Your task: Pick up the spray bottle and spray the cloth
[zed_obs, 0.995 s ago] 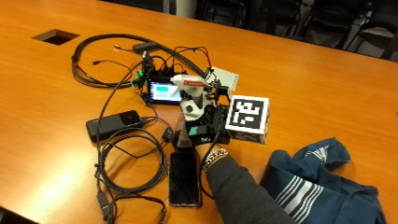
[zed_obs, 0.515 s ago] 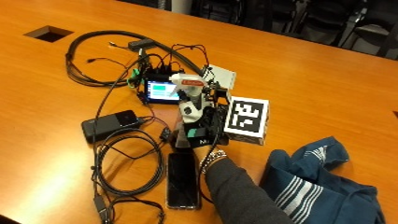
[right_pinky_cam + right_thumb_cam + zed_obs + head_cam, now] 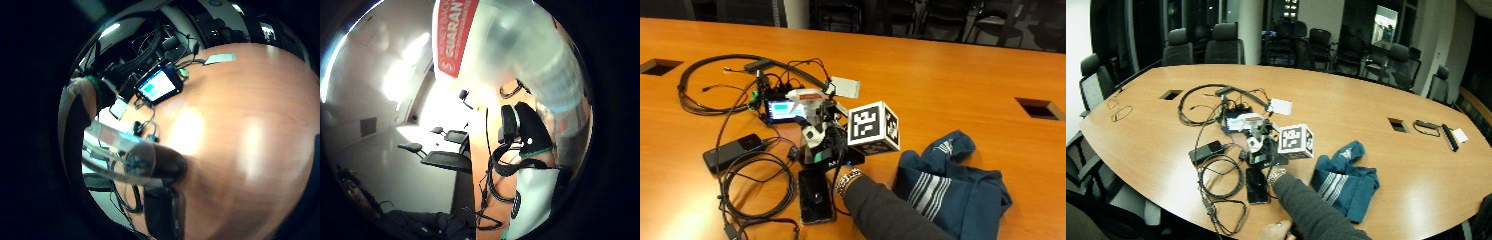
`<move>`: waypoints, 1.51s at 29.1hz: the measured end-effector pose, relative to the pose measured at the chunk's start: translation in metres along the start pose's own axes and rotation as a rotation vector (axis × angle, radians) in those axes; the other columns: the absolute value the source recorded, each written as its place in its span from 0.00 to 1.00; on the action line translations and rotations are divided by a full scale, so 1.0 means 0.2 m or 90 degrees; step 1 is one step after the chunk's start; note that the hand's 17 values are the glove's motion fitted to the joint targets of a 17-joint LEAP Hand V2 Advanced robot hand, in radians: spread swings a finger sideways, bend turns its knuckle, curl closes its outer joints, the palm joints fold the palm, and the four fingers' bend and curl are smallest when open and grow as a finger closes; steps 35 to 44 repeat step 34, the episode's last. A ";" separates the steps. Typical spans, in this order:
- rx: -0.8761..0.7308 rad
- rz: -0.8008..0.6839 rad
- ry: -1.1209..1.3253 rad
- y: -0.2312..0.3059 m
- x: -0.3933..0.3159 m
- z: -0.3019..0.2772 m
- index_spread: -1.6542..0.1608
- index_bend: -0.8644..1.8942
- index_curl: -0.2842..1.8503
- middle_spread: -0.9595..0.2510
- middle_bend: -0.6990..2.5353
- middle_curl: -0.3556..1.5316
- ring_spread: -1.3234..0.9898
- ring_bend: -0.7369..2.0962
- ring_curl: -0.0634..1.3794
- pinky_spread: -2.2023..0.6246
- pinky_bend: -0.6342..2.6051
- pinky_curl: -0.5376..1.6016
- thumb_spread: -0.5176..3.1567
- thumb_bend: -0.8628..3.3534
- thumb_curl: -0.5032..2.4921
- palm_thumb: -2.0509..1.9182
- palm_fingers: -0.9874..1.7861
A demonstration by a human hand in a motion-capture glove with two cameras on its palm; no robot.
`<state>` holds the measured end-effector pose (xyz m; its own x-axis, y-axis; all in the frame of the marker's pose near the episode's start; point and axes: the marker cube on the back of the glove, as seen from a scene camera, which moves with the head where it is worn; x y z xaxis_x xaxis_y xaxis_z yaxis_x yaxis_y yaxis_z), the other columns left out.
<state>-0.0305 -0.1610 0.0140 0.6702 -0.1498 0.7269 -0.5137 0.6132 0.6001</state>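
Right hand (image 3: 828, 150), black-gloved, is gripping the spray bottle (image 3: 812, 116) with fingers curled round its body, holding it upright above the wooden table (image 3: 953, 80). Bottle's white trigger head is sitting at the hand's 12 o'clock; its clear body and red label (image 3: 454, 35) are filling the thumb-side palm view. Blue striped cloth (image 3: 949, 185) is lying crumpled at the hand's 4 o'clock, apart from the bottle. Lit small screen (image 3: 785, 110) is glowing just behind the bottle, at 11 o'clock. Black phone (image 3: 814, 196) is lying beside the wrist, at 6 o'clock.
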 end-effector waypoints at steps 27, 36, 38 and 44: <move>-0.361 -0.157 0.486 0.36 -0.25 -0.66 0.69 0.40 0.32 0.75 0.27 0.38 0.57 0.34 0.25 0.87 0.31 0.41 0.44 0.19 0.29 0.62 0.48; -0.409 -0.130 0.522 0.52 -0.13 -0.71 0.68 0.40 0.32 0.75 0.27 0.37 0.57 0.33 0.24 0.87 0.28 0.40 0.44 0.20 0.28 0.61 0.49; -0.409 -0.130 0.522 0.52 -0.13 -0.71 0.68 0.40 0.32 0.75 0.27 0.37 0.57 0.33 0.24 0.87 0.28 0.40 0.44 0.20 0.28 0.61 0.49; -0.409 -0.130 0.522 0.52 -0.13 -0.71 0.68 0.40 0.32 0.75 0.27 0.37 0.57 0.33 0.24 0.87 0.28 0.40 0.44 0.20 0.28 0.61 0.49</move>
